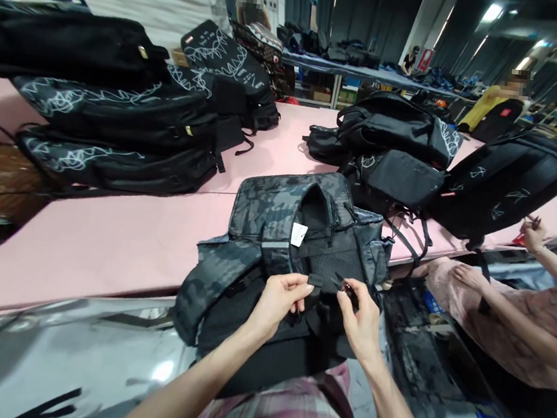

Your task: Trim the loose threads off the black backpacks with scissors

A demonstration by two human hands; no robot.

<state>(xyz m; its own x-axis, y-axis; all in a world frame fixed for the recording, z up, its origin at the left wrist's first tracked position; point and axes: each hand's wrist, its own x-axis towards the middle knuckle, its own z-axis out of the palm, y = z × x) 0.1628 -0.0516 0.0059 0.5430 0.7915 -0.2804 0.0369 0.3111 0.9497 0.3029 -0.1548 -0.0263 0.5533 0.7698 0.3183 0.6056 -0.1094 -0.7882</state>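
A grey-and-black camouflage backpack (253, 209) lies over the table's near edge against my lap, its padded straps and black mesh facing up. A white tag (298, 235) hangs near its top handle. My left hand (281, 300) is closed, thumb and finger pinching the end of a black webbing strap (315, 281) above the mesh. Just right of it, my right hand (357, 315) is closed around small dark thread snips (347, 288), their pointed tips towards the strap. The fingers partly hide the snips, and whether the blades touch the strap I cannot tell.
Black backpacks with white scribble prints (116, 130) are stacked on the pink table (119, 238) at left. More black backpacks (398, 129) lie ahead and right. At right, a co-worker's hand (533, 233) holds a small tool beside a black backpack (507, 181). Other people are farther back.
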